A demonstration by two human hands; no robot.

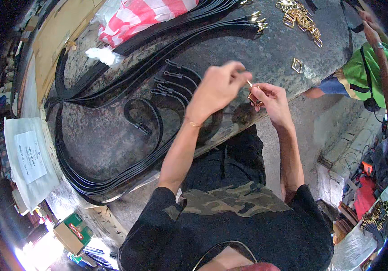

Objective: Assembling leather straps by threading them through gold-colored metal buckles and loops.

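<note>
My right hand (273,103) pinches a gold-coloured belt buckle (255,97) between thumb and fingers, above the table's near edge. From the buckle a thin pale prong (249,83) points up toward my left hand (219,88). The left fingers are bent, slightly apart and a little blurred, close to that prong; nothing shows in them. Under and beside my left forearm lie several black belt straps (176,74), their ends fanned out on the table. One more black strap (158,119) curls in a loop further left.
Bundled black belts (171,38) with gold buckles run across the dark table (108,135). A pile of gold buckles (293,16) and a loose buckle (297,65) lie at the far right. A red-and-white plastic bag (142,18) sits at the back. A person in green (370,67) stands right.
</note>
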